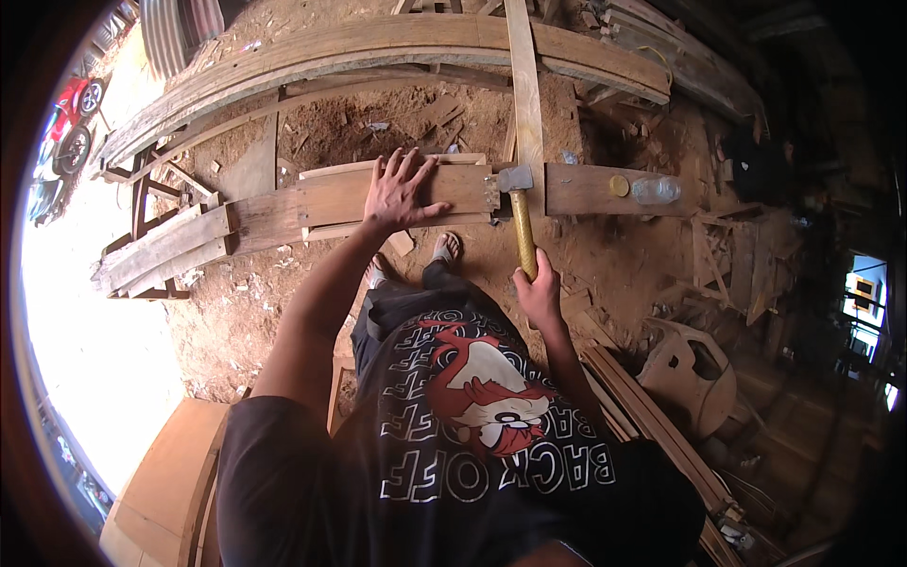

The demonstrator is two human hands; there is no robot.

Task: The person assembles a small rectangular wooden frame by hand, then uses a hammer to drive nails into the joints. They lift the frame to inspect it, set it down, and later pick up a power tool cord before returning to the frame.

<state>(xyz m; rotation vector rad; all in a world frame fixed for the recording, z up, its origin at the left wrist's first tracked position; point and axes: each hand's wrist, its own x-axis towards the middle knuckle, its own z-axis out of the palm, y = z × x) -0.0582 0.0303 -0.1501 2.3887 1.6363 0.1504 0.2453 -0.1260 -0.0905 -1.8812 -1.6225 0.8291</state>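
My left hand [401, 194] lies flat on a wooden board [331, 198], its fingers spread. In my right hand [539, 293] is a hammer [522, 222] with a yellow handle, my fingers wrapped round the lower grip. The grey hammer head [515, 179] is at the board's right end, beside a notched or jointed edge; whether it touches the wood I cannot tell. A long narrow plank [526, 94] runs away from me just right of the hammer head.
A long beam [378, 47] on supports spans the far side. On the bench plank [586, 192] to the right sit a round yellowish lid or tin [619, 185] and a clear plastic bottle [657, 191]. A curved wooden piece [694, 373] and stacked timber [652, 425] lie at the near right.
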